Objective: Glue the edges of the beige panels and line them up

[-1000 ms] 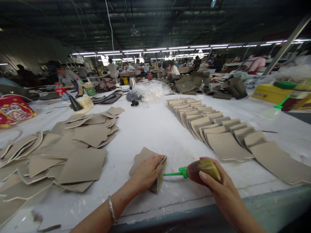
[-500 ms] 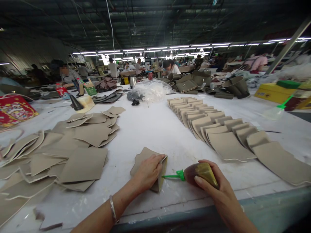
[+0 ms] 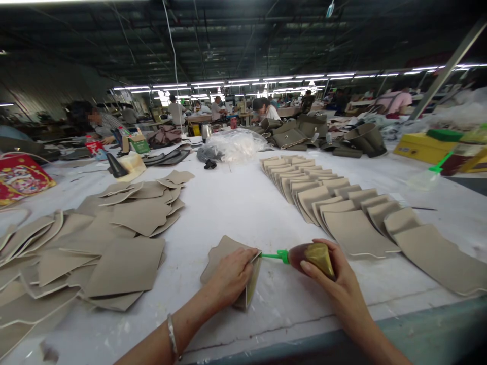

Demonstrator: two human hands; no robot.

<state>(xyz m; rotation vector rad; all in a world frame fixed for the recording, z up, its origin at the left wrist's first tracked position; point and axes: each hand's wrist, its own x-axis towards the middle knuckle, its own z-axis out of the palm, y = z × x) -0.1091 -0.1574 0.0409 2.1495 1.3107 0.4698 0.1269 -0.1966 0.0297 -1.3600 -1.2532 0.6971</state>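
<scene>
My left hand presses down on a beige leather piece and lifts its right edge with curled fingers on the white table. My right hand grips a brown glue squeeze bottle with a green nozzle. The nozzle tip touches the upper corner of the lifted edge. A metal bracelet sits on my left wrist.
A loose heap of beige pieces lies at the left. Overlapping rows of beige pieces run along the right. A plastic bag, a yellow box, a second squeeze bottle and finished bags stand farther back. Other people work at distant tables.
The nozzle tip has travelled up along the lifted edge, from its middle to the upper corner. My right hand followed it upward. My left hand stayed on the piece.
</scene>
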